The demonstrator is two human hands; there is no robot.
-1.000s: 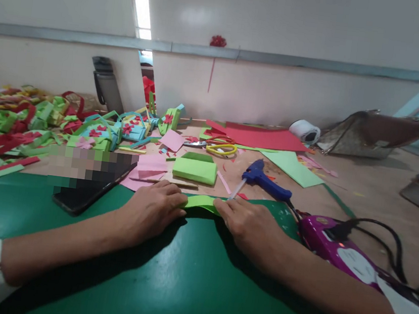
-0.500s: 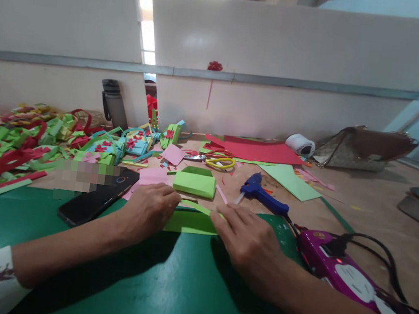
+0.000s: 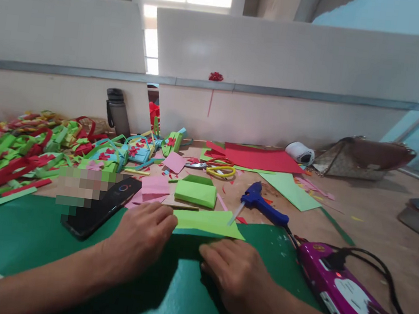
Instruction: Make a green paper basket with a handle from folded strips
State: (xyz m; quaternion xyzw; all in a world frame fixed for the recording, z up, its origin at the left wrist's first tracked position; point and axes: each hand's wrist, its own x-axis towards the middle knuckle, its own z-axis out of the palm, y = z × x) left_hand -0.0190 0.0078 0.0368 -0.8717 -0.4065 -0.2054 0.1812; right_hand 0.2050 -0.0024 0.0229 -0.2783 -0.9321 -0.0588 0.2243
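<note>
Seemingly in hand: positioning or creasing a lime-green paper sheet (image 3: 201, 222), just left and on the near side of the blue glue gun (image 3: 264, 204); seems to call for light, even finger pressure. At the sheet's left end, left hand (image 3: 144, 235) with fingers curled closed, grasping it. By its near edge, right hand (image 3: 239, 270) with fingers bent close together; cannot tell whether gripping or merely near. Left of the glue gun, folded green paper piece (image 3: 195, 194); beyond, to the left, yellow-handled scissors (image 3: 221, 171); to the right and nearer, purple power strip (image 3: 335, 279).
</note>
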